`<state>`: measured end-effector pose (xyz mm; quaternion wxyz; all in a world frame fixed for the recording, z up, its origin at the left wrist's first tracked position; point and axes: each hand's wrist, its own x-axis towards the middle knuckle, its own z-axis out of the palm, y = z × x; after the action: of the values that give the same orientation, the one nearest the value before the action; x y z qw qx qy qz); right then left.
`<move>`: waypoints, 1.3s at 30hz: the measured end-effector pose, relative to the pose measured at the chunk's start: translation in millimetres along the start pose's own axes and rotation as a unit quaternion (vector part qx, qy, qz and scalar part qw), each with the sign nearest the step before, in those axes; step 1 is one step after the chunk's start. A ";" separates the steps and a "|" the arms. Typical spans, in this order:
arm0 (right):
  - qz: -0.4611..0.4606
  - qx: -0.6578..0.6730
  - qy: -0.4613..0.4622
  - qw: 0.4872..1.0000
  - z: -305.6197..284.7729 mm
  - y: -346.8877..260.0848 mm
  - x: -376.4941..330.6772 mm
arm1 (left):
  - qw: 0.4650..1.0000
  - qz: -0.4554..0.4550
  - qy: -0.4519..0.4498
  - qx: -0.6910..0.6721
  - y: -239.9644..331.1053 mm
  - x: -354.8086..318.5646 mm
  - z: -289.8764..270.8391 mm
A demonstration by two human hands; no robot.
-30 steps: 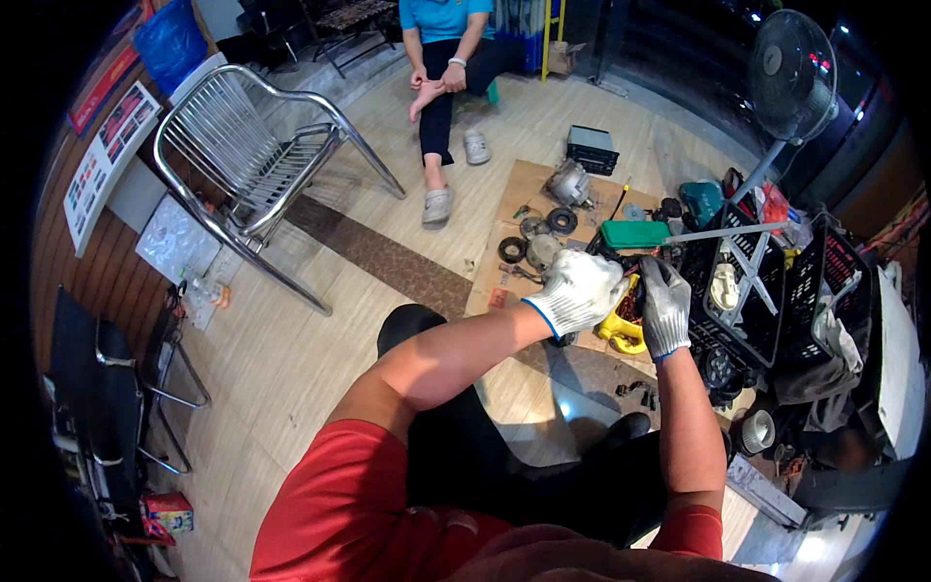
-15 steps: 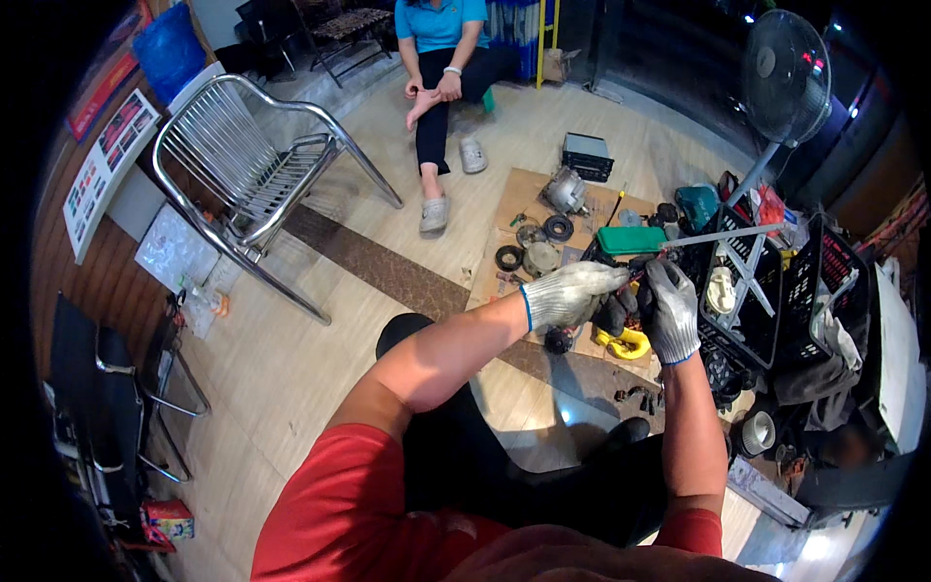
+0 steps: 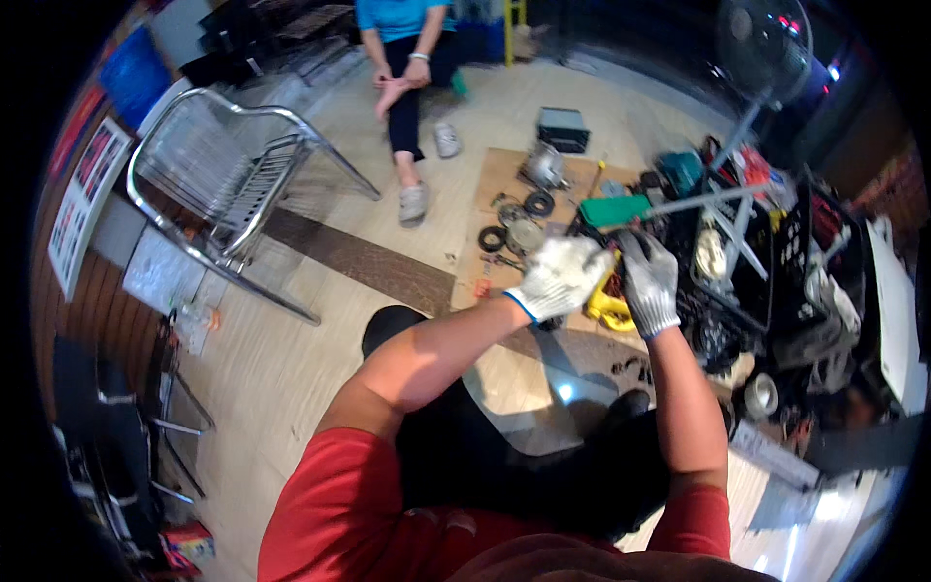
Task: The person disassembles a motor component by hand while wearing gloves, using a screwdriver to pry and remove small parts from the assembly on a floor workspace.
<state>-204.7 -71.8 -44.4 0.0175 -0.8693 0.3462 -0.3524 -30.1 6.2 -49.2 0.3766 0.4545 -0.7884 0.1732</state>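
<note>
My left hand (image 3: 562, 277), in a white knit work glove with a blue cuff edge, is back side up over the cardboard, its fingers curled toward the right hand. My right hand (image 3: 648, 281), in a matching glove greyed at the fingers, faces it with bent fingers. Both look closed on something small and dark between the fingertips, too blurred and hidden to name. Just below the hands a yellow curved part (image 3: 611, 310) lies on the cardboard (image 3: 497, 175). Beyond them are a green case (image 3: 615, 210), a round metal part (image 3: 525, 237) and black rings (image 3: 492, 239).
At the right stand black crates (image 3: 793, 262) with loose parts and metal bars, beside a standing fan (image 3: 766, 48). A grey metal motor-like part (image 3: 546, 167) and a boxy unit (image 3: 562, 130) lie farther off. A metal armchair (image 3: 228, 184) stands left; a seated person (image 3: 405, 58) is beyond.
The view has shifted, so the scene sits farther left. My left hand has rolled back side up, and the dark part seen between my hands before is now mostly hidden.
</note>
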 end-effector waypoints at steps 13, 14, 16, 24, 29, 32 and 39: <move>0.233 0.313 -0.105 0.914 -25.8 -8.2 9.1 | 0.923 -0.346 -0.121 -0.116 -0.4 19.2 -12.9; 0.256 0.337 -0.110 0.899 -27.0 -7.1 8.2 | 0.924 -0.341 -0.128 -0.114 0.8 19.4 -12.1; 0.300 0.382 -0.121 0.866 -32.4 -11.4 10.6 | 0.922 -0.336 -0.145 -0.127 3.6 21.0 -13.2; 0.081 0.222 -0.118 0.965 -14.6 24.8 7.6 | 0.994 0.042 -0.093 -0.043 -20.1 -4.3 -9.3; 0.195 0.378 -0.128 0.896 -28.4 3.9 12.6 | 0.878 -0.305 -0.210 -0.304 -3.1 24.4 -31.6; 0.246 0.478 -0.106 0.836 -22.7 4.9 9.0 | 0.792 -0.395 -0.251 -0.392 1.0 31.6 -36.1; 0.329 0.461 -0.115 0.816 -22.0 -10.6 13.1 | 0.891 -0.324 -0.193 -0.251 -4.7 21.4 -30.6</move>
<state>-205.5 -67.1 -17.1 0.5708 -0.6278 0.4040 -0.3418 -19.3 10.0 -13.4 0.3536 0.5997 -0.6715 -0.2538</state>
